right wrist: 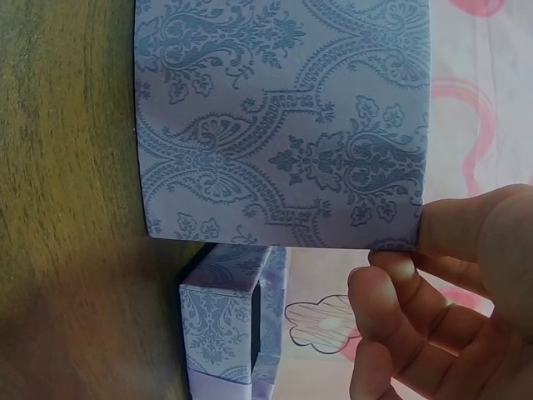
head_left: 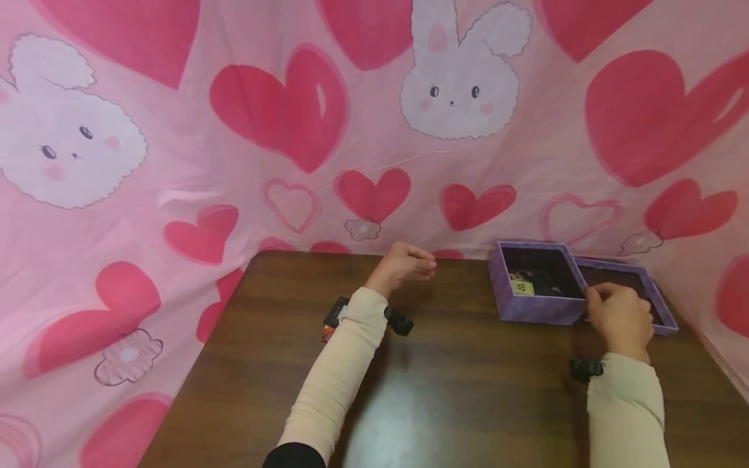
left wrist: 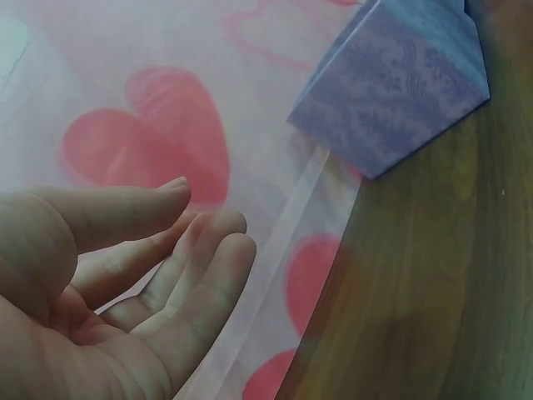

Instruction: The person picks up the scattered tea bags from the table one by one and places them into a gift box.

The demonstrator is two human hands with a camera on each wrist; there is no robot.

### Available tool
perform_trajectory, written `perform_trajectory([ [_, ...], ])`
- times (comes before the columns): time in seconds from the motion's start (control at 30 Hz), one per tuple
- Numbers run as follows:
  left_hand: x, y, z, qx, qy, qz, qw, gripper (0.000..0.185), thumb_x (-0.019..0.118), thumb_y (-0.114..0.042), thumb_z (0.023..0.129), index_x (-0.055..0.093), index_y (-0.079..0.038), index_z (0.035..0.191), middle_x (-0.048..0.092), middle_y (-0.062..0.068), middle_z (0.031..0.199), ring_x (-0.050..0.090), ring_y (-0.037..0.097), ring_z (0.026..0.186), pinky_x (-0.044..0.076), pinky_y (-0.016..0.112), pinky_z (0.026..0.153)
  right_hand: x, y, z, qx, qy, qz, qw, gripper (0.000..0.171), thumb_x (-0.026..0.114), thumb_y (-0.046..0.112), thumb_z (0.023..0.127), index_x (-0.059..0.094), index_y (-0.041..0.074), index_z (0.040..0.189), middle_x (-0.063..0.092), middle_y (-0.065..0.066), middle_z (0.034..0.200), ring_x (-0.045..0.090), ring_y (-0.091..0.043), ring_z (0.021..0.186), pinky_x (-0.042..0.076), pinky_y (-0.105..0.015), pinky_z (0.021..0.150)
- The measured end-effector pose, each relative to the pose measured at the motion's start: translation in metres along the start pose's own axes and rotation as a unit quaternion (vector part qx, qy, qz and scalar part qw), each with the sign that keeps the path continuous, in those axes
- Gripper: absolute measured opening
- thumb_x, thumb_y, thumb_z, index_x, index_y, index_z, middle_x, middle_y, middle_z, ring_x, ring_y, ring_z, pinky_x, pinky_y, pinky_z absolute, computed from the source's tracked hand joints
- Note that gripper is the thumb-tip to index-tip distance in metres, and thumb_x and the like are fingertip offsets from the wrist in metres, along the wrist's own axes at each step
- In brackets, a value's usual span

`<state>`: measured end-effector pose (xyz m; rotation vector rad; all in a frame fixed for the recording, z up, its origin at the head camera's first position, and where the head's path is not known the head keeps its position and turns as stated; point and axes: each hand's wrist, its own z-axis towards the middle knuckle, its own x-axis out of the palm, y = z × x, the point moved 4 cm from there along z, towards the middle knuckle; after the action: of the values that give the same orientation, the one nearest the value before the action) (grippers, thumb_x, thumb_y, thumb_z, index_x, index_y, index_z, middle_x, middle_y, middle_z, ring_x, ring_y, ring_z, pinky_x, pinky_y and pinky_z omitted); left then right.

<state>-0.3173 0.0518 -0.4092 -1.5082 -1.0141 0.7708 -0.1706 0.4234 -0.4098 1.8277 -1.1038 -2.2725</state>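
A person in cream sleeves works at a dark brown wooden table [head_left: 456, 390] hemmed in on three sides by a pink cloth backdrop printed with red hearts and white rabbits [head_left: 281, 149].

Toward the table's far right corner stands an open lilac cardboard box with a grey damask pattern [head_left: 535, 305]. Its inside is dark, and something black with a small yellow label [head_left: 523, 286] lies in it; what that is cannot be made out. Just to the right of the box, touching or nearly touching it, lies a matching lilac lid [head_left: 658, 305], hollow side up, a likely sign that it came off the box and was laid aside to keep the opening free.

The right hand [head_left: 620, 318] sits at the near right corner of the box, where box and lid meet. In the right wrist view its thumb and curled fingers [right wrist: 400, 308] pinch the edge of a patterned lilac wall, a grip that looks meant to steady or shift the cardboard; whether that wall belongs to the box or to the lid cannot be told for certain.

The left hand [head_left: 404, 265] hovers above the table well to the left of the box, near the backdrop. In the left wrist view its fingers [left wrist: 191, 275] are loosely bent with the palm bare, so it holds nothing, seemingly idle while the other hand works.
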Motion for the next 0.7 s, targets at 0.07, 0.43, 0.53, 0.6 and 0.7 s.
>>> perform_trajectory([
  [0.07,-0.006,0.001,-0.002,0.004,0.0,0.006,1.0,0.021,0.071,0.005,0.09,0.07,0.014,0.109,0.072,0.02,0.096,0.072,0.031,0.085,0.055,0.052,0.09,0.0,0.001,-0.001,-0.001,-0.001,-0.001,1.0,0.043,0.049,0.034,0.102,0.067,-0.001,0.121,0.059,-0.034,0.124,0.048,-0.063,0.105,0.043,-0.066,0.07],
  [0.43,-0.047,0.013,-0.021,-0.006,-0.014,0.031,0.9994,0.028,0.07,0.0,0.093,0.066,0.016,0.117,0.068,0.027,0.112,0.07,0.037,0.1,0.057,0.045,0.088,-0.002,0.002,-0.002,-0.004,-0.006,-0.002,1.0,0.044,0.049,0.034,0.102,0.067,-0.002,0.121,0.059,-0.034,0.123,0.048,-0.063,0.105,0.042,-0.067,0.072],
  [0.53,-0.06,0.017,-0.026,-0.01,-0.024,0.029,0.9992,0.029,0.069,0.001,0.093,0.065,0.016,0.118,0.067,0.027,0.114,0.07,0.036,0.098,0.057,0.045,0.088,-0.002,0.004,-0.003,-0.022,-0.021,0.001,1.0,0.042,0.05,0.031,0.102,0.067,-0.004,0.118,0.061,-0.034,0.118,0.048,-0.064,0.103,0.042,-0.069,0.075],
  [0.6,-0.068,0.019,-0.029,-0.012,-0.031,0.023,0.9992,0.029,0.068,0.001,0.094,0.065,0.016,0.119,0.067,0.029,0.115,0.069,0.039,0.1,0.057,0.046,0.088,-0.001,0.006,-0.003,-0.036,-0.032,0.004,0.999,0.04,0.05,0.028,0.101,0.067,-0.006,0.115,0.062,-0.034,0.115,0.047,-0.065,0.102,0.041,-0.071,0.078],
  [0.7,-0.082,0.023,-0.035,-0.02,-0.044,0.008,0.9988,0.03,0.068,0.003,0.093,0.064,0.017,0.119,0.066,0.031,0.116,0.07,0.039,0.099,0.057,0.047,0.088,0.001,0.008,-0.003,-0.052,-0.045,0.011,0.998,0.037,0.051,0.024,0.101,0.067,-0.008,0.112,0.063,-0.034,0.111,0.046,-0.065,0.102,0.039,-0.071,0.082],
])
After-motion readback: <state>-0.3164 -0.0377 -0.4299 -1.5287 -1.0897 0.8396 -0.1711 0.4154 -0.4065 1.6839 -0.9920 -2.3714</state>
